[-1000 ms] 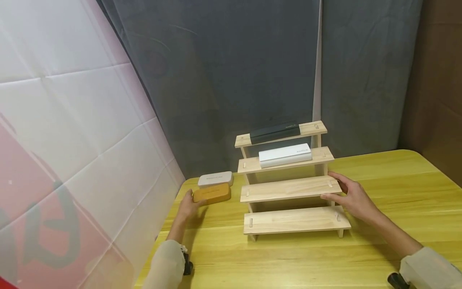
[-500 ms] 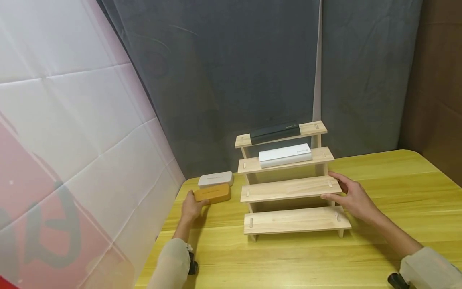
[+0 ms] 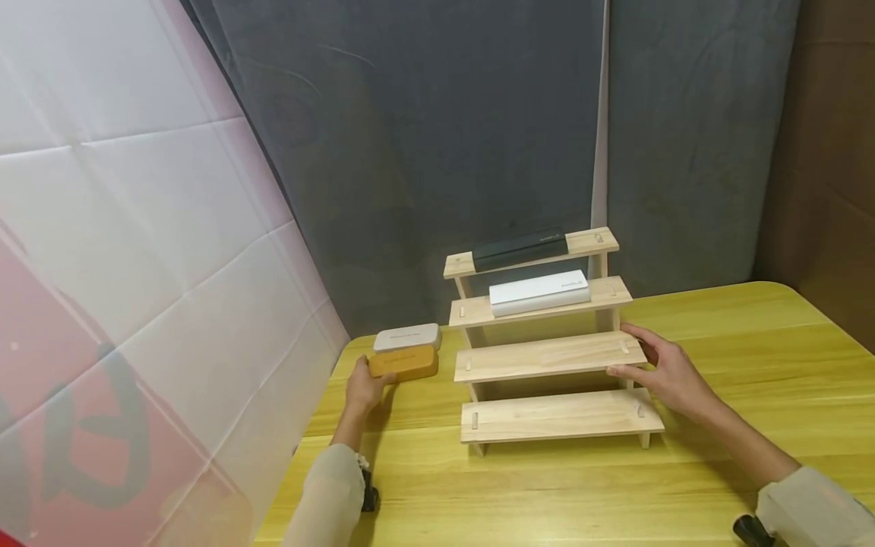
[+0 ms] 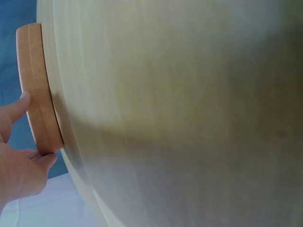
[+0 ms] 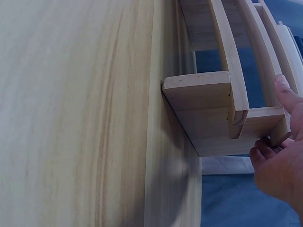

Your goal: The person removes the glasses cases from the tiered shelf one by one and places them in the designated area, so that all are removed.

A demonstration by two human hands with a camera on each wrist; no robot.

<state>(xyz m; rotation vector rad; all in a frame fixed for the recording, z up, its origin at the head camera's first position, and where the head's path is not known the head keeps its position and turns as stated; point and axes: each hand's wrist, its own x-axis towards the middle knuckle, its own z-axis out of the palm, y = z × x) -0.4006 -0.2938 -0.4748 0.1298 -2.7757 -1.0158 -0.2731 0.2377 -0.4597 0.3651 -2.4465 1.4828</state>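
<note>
Table (image 3: 718, 395) — yellow wood, running from the near edge to a grey curtain (image 3: 424, 152) at the far side; a white and red sheet (image 3: 137, 266) hangs at left.

Rack (image 3: 547, 357) — pale wood, four stepped shelves, standing at the table's middle, long side left to right. Top shelf carries a black case (image 3: 521, 250), the one below it a white case (image 3: 538, 293); the two lower shelves are bare.

Right hand (image 3: 673, 376) — at the rack's right end, fingers curled round the end of the third shelf from the top, thumb under its near edge. The right wrist view shows fingertips (image 5: 284, 92) against the shelf end by the side panel.

Left hand (image 3: 364, 389) — at the table's far left corner, fingers curled round the near left end of the orange case (image 3: 403, 364). The left wrist view shows a finger (image 4: 16, 108) on the case's side and the thumb under its end, so a pinch on one end, not a full wrap.

Orange case — flat on the table, left of the rack and apart from it. Long axis left to right, roughly parallel to the shelves. It extends rightward from the fingers, toward the rack. The left hand is far nearer to it.

Grey case (image 3: 407, 336) — just beyond the orange one, seemingly touching it, same heading.
</note>
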